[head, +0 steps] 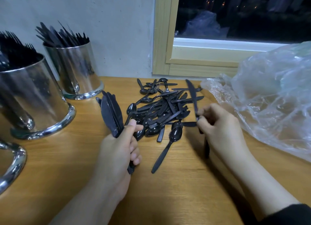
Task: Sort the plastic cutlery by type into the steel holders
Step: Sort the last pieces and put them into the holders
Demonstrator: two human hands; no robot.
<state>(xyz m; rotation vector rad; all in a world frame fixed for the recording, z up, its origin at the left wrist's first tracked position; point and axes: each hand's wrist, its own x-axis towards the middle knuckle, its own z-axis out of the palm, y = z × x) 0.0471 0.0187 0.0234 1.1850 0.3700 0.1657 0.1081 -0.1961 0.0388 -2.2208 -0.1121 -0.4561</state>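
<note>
Hands both grip black knives — left hand [117, 145] a fanned bundle [111, 113], right hand [217, 123] one knife [191, 97]; mixed cutlery pile [161, 110] lies between them on the table [67, 157]; steel holders [33, 93] stand left.

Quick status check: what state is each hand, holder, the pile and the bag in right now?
left hand: grips knife bundle
right hand: pinches single knife
fork holder: upright, holding forks
knife holder: upright, holding knives
cutlery pile: mixed, unsorted
plastic bag: crumpled on table
</note>
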